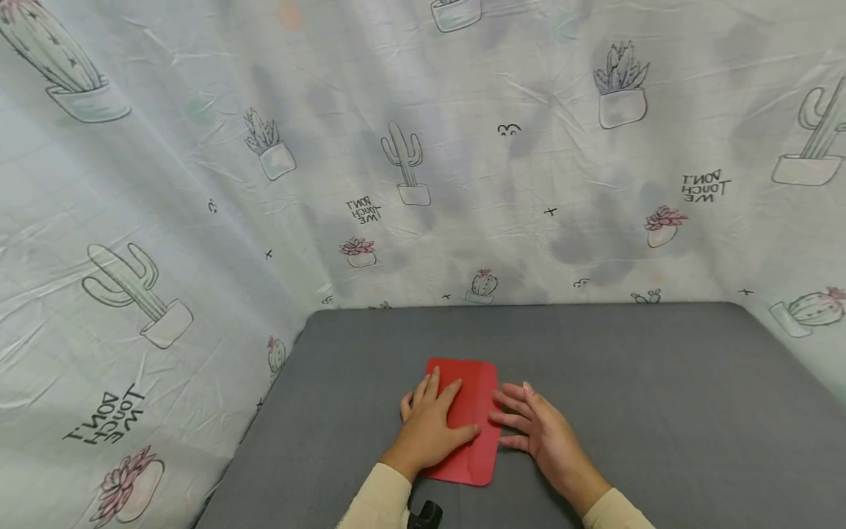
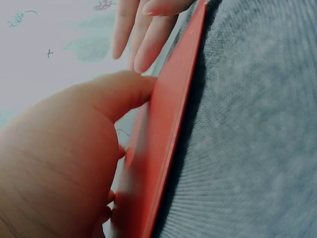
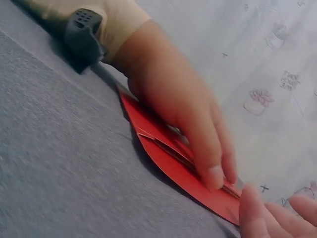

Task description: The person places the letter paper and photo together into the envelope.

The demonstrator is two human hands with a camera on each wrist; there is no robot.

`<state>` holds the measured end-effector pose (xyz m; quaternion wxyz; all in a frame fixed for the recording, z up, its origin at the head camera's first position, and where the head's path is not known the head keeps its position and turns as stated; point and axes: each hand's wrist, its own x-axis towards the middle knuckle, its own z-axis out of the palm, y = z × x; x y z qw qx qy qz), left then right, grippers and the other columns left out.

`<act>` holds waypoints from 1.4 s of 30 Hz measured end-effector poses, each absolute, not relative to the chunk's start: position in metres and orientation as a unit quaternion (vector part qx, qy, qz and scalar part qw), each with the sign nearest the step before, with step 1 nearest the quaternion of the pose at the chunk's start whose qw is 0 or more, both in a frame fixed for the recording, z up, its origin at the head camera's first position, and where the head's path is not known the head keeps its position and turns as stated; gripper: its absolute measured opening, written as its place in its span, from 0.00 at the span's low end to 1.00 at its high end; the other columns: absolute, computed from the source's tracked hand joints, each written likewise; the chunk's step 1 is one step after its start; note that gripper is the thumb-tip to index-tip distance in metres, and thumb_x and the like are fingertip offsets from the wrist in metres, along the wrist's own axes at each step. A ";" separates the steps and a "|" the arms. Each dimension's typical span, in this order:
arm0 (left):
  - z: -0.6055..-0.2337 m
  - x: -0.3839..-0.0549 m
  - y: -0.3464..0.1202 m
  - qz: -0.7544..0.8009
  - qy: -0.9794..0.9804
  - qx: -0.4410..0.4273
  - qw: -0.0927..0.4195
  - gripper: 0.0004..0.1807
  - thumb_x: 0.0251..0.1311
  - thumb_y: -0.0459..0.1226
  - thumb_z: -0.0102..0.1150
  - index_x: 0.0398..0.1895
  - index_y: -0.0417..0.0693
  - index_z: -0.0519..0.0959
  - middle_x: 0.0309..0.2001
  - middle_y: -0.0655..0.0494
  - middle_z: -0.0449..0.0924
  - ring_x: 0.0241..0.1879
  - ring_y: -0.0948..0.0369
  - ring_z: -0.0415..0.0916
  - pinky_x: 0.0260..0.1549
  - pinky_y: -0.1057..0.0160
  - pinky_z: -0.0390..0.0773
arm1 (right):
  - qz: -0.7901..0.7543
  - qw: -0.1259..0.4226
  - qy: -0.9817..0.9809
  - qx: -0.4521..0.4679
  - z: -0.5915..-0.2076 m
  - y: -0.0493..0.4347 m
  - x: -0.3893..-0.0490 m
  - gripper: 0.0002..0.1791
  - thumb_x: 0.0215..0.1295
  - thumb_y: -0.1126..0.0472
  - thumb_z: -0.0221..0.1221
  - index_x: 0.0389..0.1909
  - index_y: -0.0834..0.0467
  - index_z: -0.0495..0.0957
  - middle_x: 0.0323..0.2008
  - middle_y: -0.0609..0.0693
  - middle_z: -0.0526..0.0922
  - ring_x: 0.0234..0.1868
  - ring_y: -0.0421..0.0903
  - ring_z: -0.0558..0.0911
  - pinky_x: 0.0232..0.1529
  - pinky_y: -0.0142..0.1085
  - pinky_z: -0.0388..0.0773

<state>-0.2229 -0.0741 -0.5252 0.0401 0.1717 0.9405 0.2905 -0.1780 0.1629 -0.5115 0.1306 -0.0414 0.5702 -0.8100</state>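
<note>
A red paper envelope [image 1: 485,397] lies on the grey table, its long side running away from me. My left hand [image 1: 426,430] rests on it with fingers spread, and the thumb touches its face near the flap side. In the right wrist view, a narrow slit shows along the flap of the envelope [image 3: 188,183], with a thin brownish edge inside. My right hand [image 1: 542,433] is held just beside the envelope's right edge, its fingers loosely extended and pointing toward it. Nothing is gripped in that hand. In the left wrist view the envelope [image 2: 168,114] appears nearly edge-on.
The grey cloth-covered table [image 1: 628,389] stretches out on both sides of the envelope. A pale curtain [image 1: 463,162] printed with cacti hangs behind and to the left. A dark wrist camera [image 1: 426,514] sits at my left cuff.
</note>
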 end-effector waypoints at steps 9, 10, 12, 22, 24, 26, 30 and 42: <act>-0.527 -0.222 -0.080 0.267 0.947 0.178 -0.005 0.31 0.75 0.52 0.65 0.78 0.58 0.78 0.85 0.38 0.53 0.82 0.40 0.52 0.69 0.29 0.52 | -0.787 0.064 0.613 0.014 -0.514 0.164 -0.182 0.33 0.88 0.47 0.52 0.73 0.73 0.69 0.67 0.68 0.80 0.58 0.59 0.86 0.46 0.45 0.87; -0.528 -0.222 -0.081 0.267 0.947 0.177 -0.008 0.31 0.75 0.52 0.65 0.77 0.58 0.79 0.85 0.38 0.54 0.81 0.40 0.52 0.69 0.30 0.52 | -0.781 0.051 0.623 0.016 -0.515 0.163 -0.182 0.31 0.87 0.49 0.54 0.72 0.73 0.71 0.65 0.67 0.82 0.56 0.58 0.87 0.45 0.45 0.87; -0.528 -0.222 -0.081 0.265 0.948 0.175 -0.014 0.30 0.74 0.52 0.66 0.77 0.58 0.80 0.84 0.38 0.55 0.81 0.40 0.53 0.69 0.30 0.53 | -0.764 0.027 0.644 0.015 -0.516 0.162 -0.182 0.27 0.86 0.52 0.57 0.69 0.71 0.76 0.62 0.66 0.84 0.54 0.58 0.88 0.43 0.44 0.87; -0.528 -0.222 -0.083 0.269 0.952 0.141 -0.041 0.33 0.72 0.53 0.69 0.76 0.53 0.80 0.83 0.36 0.58 0.79 0.38 0.55 0.67 0.28 0.54 | -0.594 -0.139 0.791 -0.051 -0.530 0.167 -0.186 0.14 0.76 0.63 0.68 0.57 0.64 0.86 0.51 0.55 0.89 0.46 0.47 0.88 0.39 0.39 0.86; -0.529 -0.223 -0.083 0.272 0.951 0.138 -0.042 0.33 0.72 0.53 0.68 0.76 0.53 0.79 0.83 0.36 0.58 0.80 0.38 0.55 0.67 0.28 0.53 | -0.529 -0.180 0.826 -0.075 -0.532 0.169 -0.186 0.14 0.74 0.63 0.70 0.56 0.63 0.86 0.50 0.52 0.89 0.48 0.48 0.87 0.42 0.42 0.86; -0.530 -0.224 -0.082 0.275 0.950 0.141 -0.046 0.34 0.72 0.54 0.68 0.77 0.52 0.78 0.83 0.36 0.58 0.80 0.37 0.54 0.67 0.27 0.53 | -0.463 -0.215 0.854 -0.099 -0.533 0.172 -0.187 0.17 0.72 0.63 0.73 0.58 0.63 0.86 0.52 0.52 0.88 0.52 0.51 0.87 0.49 0.49 0.85; -0.529 -0.226 -0.082 0.279 0.947 0.152 -0.046 0.39 0.71 0.57 0.67 0.80 0.52 0.75 0.84 0.41 0.57 0.81 0.40 0.53 0.68 0.28 0.52 | -0.364 -0.246 0.888 -0.138 -0.534 0.177 -0.189 0.26 0.69 0.56 0.75 0.63 0.65 0.83 0.59 0.57 0.85 0.61 0.60 0.81 0.59 0.62 0.78; -0.524 -0.225 -0.078 0.224 0.965 0.139 0.001 0.65 0.54 0.80 0.60 0.88 0.55 0.61 0.88 0.39 0.42 0.84 0.33 0.36 0.70 0.20 0.38 | -0.237 -0.098 0.965 -0.057 -0.532 0.176 -0.184 0.70 0.53 0.11 0.60 0.86 0.55 0.61 0.84 0.72 0.48 0.82 0.79 0.40 0.69 0.80 0.39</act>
